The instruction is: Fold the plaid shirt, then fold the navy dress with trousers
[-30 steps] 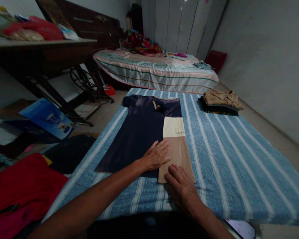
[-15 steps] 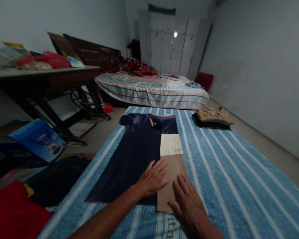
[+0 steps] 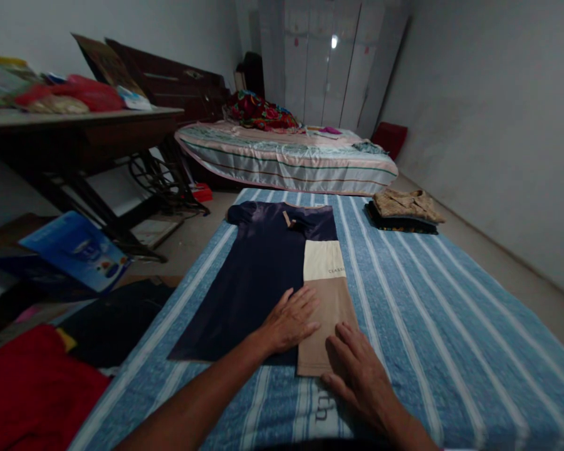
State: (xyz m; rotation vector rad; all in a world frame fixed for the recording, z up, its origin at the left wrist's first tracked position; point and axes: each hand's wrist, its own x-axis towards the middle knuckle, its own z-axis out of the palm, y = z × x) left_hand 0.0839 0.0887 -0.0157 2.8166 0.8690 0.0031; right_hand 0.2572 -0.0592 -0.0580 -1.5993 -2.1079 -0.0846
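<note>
A dark navy T-shirt (image 3: 258,282) lies spread on a blue-and-white striped cloth (image 3: 404,326). Its right side is folded inward, showing a cream band with lettering and a tan panel, and one sleeve rests on top. My left hand (image 3: 291,319) lies flat across the edge of the folded panel, fingers stretched out. At the panel's lower right edge is my right hand (image 3: 360,369), its fingers extended and thumb apart, touching the fabric near the hem. Neither hand grips anything.
Folded clothes (image 3: 404,210) are stacked at the far right of the striped surface. Left, on the floor side, lie red cloth (image 3: 32,388), dark cloth and a blue box (image 3: 75,250). A sewing-machine table (image 3: 84,122) stands beyond them. Behind is a bed (image 3: 282,156).
The view has tipped slightly downward. My right hand has shifted a little at the panel's edge, its fingers more bent; my left hand stays on the fold.
</note>
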